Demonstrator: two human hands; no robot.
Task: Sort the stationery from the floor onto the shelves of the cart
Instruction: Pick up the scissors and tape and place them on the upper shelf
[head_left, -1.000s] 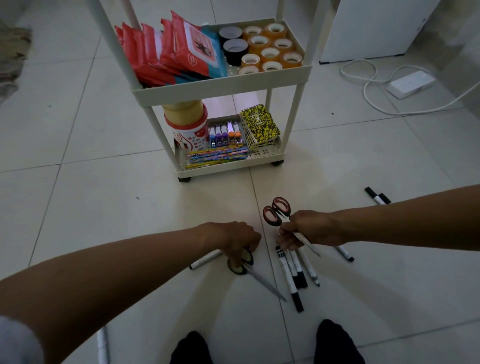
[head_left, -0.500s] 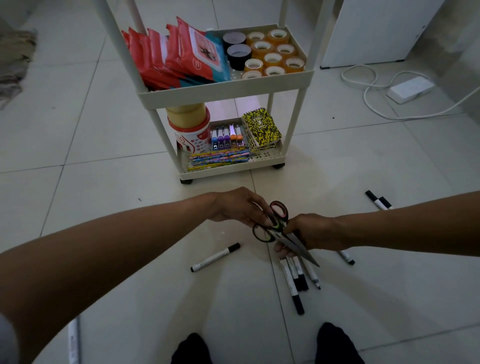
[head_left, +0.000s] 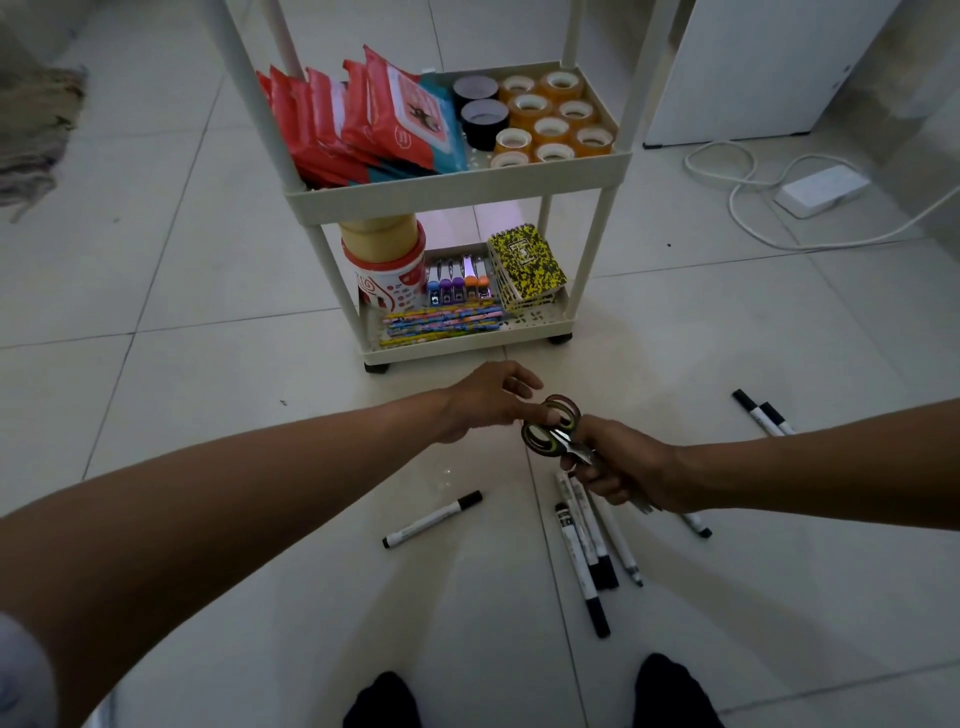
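Two pairs of scissors (head_left: 551, 427), one with reddish and one with greenish handles, are gripped together by the blades in my right hand (head_left: 618, 462) just above the floor. My left hand (head_left: 488, 402) hovers beside their handles with relaxed fingers, the thumb at the handle loops. The white cart (head_left: 460, 184) stands straight ahead. Its upper visible shelf carries red packs and tape rolls; its bottom shelf (head_left: 467, 345) has a tub, pencils and notebooks. Several black-capped markers (head_left: 584, 540) lie on the tiles under my right hand, one marker (head_left: 434, 519) to their left, two markers (head_left: 763, 413) further right.
A white power strip (head_left: 821, 189) with a looping cable lies on the floor at right, in front of a white cabinet (head_left: 769, 67). A crumpled cloth (head_left: 31, 135) lies at far left. My feet in dark socks (head_left: 384, 701) are at the bottom edge.
My left hand lifted the second pair of scissors off the floor and passed it to my right hand, which now holds both pairs. The left fingers have loosened from the handles.
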